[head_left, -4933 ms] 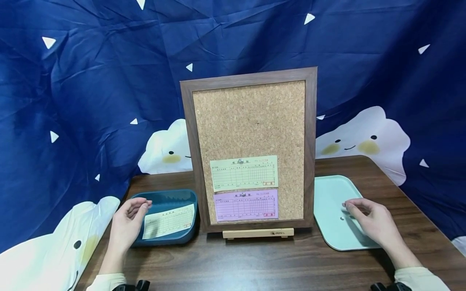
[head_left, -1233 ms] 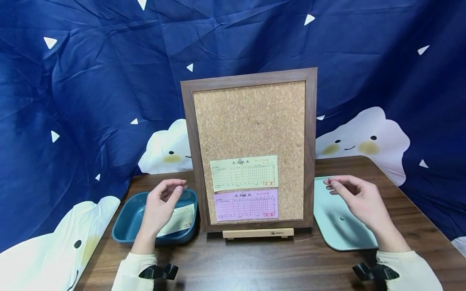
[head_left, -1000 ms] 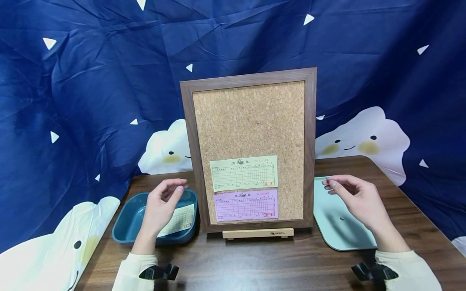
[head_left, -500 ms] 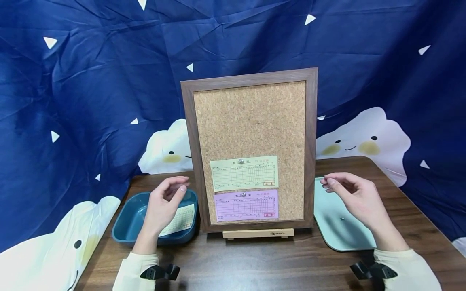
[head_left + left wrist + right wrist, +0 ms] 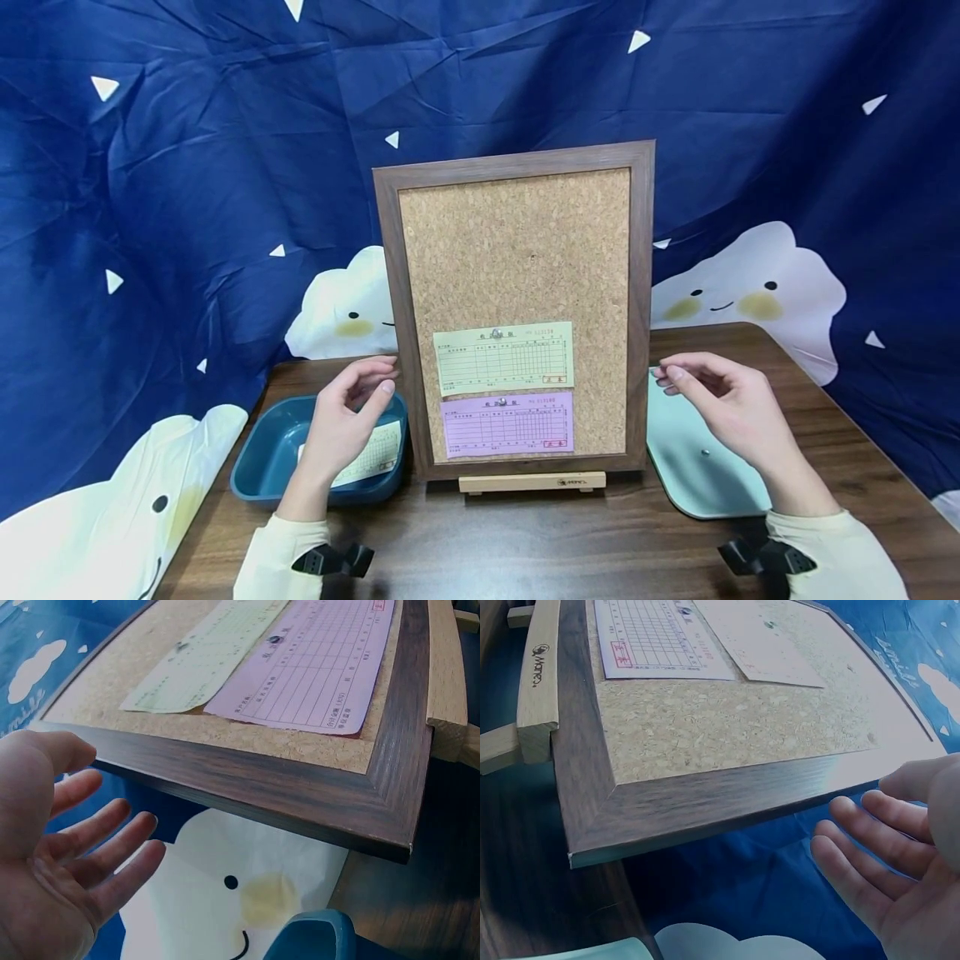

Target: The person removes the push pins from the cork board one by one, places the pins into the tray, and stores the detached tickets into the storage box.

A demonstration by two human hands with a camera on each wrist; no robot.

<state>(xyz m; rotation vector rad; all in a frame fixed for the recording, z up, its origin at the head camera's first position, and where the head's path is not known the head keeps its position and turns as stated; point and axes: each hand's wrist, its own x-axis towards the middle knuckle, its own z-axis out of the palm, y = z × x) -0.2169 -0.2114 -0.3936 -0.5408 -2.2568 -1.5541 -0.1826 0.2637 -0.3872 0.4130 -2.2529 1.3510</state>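
Note:
A framed cork board [image 5: 517,250] leans upright on a wooden easel [image 5: 532,482]. A green form slip [image 5: 502,358] hangs on its lower part, above a purple form slip [image 5: 508,427], each with a silver pin near its top. My left hand [image 5: 337,425] hovers over the dark blue bin [image 5: 255,467], close to the board's left edge, fingers relaxed and holding nothing. Inside the bin lies another pale green slip [image 5: 378,454], partly hidden by that hand. Loosely bent and with nothing visible in its fingers, my right hand [image 5: 738,412] hovers over the mint tray [image 5: 682,487], right of the board.
One small silver pin [image 5: 706,452] lies on the mint tray. The brown wooden table [image 5: 540,550] extends in front of the easel. Behind everything hangs a blue cloth [image 5: 517,75] with white triangles and clouds.
Since the oldest frame, both hands have moved inward and up toward the board's sides. Over the last second they drift slightly further that way. The slips on the board have not moved.

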